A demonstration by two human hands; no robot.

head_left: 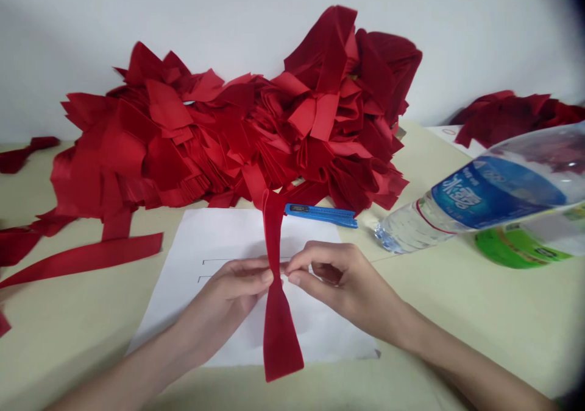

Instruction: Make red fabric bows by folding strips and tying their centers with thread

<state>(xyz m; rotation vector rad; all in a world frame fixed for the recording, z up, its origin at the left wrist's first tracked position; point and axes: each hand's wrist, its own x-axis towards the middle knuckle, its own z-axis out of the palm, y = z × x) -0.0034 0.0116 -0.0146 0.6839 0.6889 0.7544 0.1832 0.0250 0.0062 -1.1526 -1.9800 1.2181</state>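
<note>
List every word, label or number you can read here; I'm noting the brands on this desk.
"冰露": on the blue label of the plastic water bottle.
Green label beneath the bottle: print too small to read.
Blue utility knife: markings too blurred to read.

One bare left hand (pixel 223 295), one bare right hand (pixel 342 283), one red velvet ribbon (pixel 278 332), one blue plastic utility knife (pixel 320 215), one clear plastic water bottle (pixel 484 198), one white paper sheet (pixel 201 246), one large red velvet heap (pixel 228 137), one small red velvet heap (pixel 507 119).
</note>
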